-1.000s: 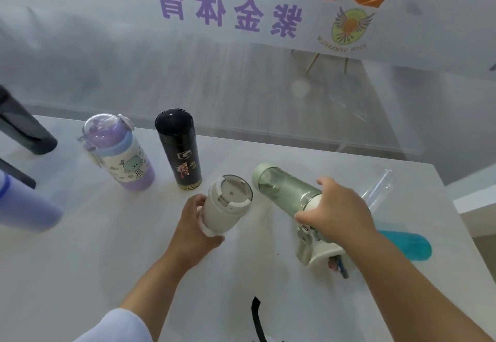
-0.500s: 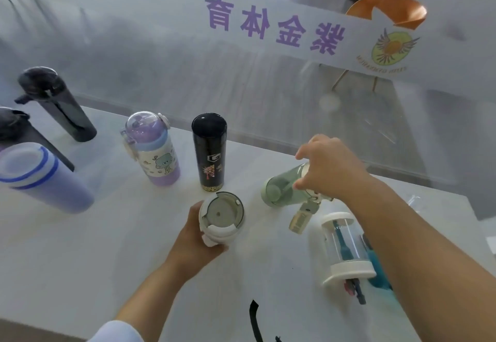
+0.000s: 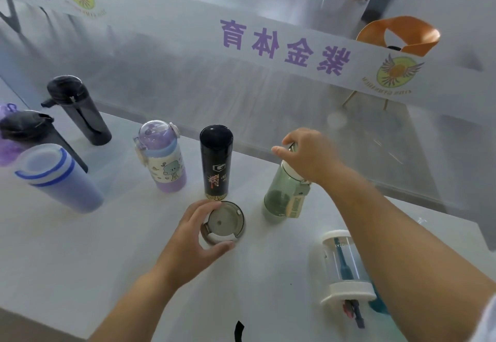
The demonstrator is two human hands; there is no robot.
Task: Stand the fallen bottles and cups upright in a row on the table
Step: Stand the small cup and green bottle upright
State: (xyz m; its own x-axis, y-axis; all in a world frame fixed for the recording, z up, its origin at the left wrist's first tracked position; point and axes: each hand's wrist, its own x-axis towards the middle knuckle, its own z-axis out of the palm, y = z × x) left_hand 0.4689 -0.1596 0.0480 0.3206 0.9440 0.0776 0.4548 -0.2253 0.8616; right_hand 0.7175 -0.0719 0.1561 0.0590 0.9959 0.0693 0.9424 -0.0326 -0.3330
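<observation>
My left hand [image 3: 197, 237] is wrapped around a white cup [image 3: 224, 223] that stands on the white table [image 3: 80, 261]; I look down on its grey lid. My right hand [image 3: 306, 153] grips the top of a green translucent bottle [image 3: 281, 194], which stands just right of the cup, base on the table. Behind them a black flask [image 3: 216, 162] and a purple cartoon bottle [image 3: 163, 159] stand upright. A clear bottle with a white cap [image 3: 346, 264] lies on its side under my right forearm. A teal bottle [image 3: 377, 305] lies mostly hidden behind it.
At the left stand a frosted blue-striped cup [image 3: 53, 178] and two dark bottles [image 3: 80, 110] [image 3: 26, 132]. A purple item [image 3: 5, 137] shows at the far left edge. A glass partition with purple lettering [image 3: 284, 46] runs along the table's far edge. A black strap [image 3: 239, 331] lies at the near edge.
My right hand has lifted the green bottle from lying flat to standing on its base. My left hand has tipped the white cup upright. My view has swung left, showing more bottles.
</observation>
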